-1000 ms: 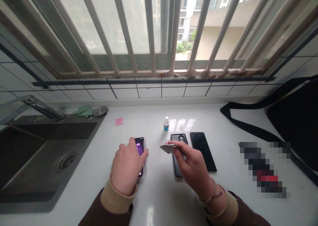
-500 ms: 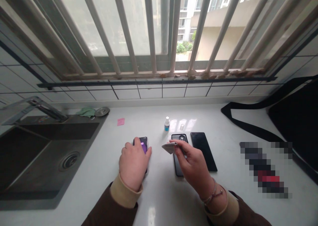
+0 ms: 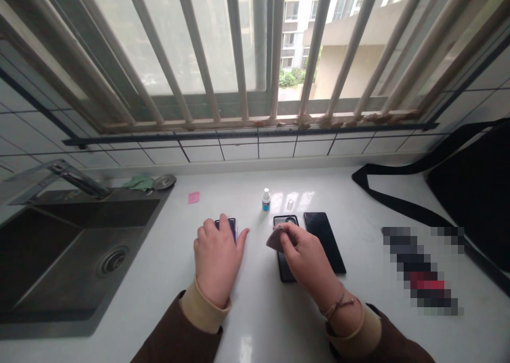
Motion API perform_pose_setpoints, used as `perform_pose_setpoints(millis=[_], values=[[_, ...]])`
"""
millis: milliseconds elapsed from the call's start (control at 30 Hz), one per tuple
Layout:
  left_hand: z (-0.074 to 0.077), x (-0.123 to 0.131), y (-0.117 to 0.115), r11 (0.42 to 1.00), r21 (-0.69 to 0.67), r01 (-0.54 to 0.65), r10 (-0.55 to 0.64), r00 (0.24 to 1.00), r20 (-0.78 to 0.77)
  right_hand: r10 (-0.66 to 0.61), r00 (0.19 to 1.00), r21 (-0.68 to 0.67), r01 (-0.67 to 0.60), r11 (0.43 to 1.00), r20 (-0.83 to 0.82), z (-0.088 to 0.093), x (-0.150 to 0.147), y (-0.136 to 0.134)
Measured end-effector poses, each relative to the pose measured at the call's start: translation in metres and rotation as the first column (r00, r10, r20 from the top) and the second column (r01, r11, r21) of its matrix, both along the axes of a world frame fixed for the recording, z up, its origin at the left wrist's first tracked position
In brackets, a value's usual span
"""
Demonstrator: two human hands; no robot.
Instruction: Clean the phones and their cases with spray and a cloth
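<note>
My left hand (image 3: pixel 217 259) lies over a smartphone (image 3: pixel 232 226) on the white counter, covering most of it. Its thumb points out to the side, off the phone's edge. Between the thumb and fingers of my right hand (image 3: pixel 305 248) is a small folded grey cloth (image 3: pixel 274 241). That hand is above a black phone case (image 3: pixel 287 272), hiding part of it. A flat black slab (image 3: pixel 324 241) lies just right of the case. Beyond the hands stands a small white bottle with a blue label (image 3: pixel 266 201), and a small clear cap (image 3: pixel 290 204) is beside it.
A sink (image 3: pixel 87 320) with a faucet (image 3: pixel 79 179) is at the left. A green cloth (image 3: pixel 138 183) and a metal strainer (image 3: pixel 164 182) rest behind it. A pink sticky note (image 3: pixel 193 197) lies on the counter. At the right are a black bag (image 3: pixel 474 182) with its strap and a pixelated patch.
My left thumb has spread away from the phone's side, and the fingers now cover more of its screen. The cloth in my right hand is turned further down. The view has shifted slightly.
</note>
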State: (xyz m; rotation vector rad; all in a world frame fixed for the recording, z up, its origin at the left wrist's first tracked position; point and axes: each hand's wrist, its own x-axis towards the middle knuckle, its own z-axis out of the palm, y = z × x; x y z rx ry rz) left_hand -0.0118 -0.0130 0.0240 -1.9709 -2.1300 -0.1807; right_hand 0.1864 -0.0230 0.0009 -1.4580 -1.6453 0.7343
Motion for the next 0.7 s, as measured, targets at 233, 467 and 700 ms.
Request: perform_pose_setpoints(millis=[233,467,700], values=[[-0.003,0.049,-0.033,0.915,-0.086,0.393,-0.373,0.909,0.185,-0.172,0.972,0.041,0.181,0.983,-0.161,0.002,0.004,0.0],[-0.013,0.065,-0.029,0.901,-0.226,0.369,-0.316,0.918,0.24,-0.217,0.935,-0.042,0.214,0.976,-0.28,0.0,0.005,-0.001],[-0.02,0.06,-0.025,0.898,-0.255,0.357,-0.319,0.93,0.181,-0.206,0.934,-0.086,0.189,0.978,-0.29,-0.003,0.005,0.001]])
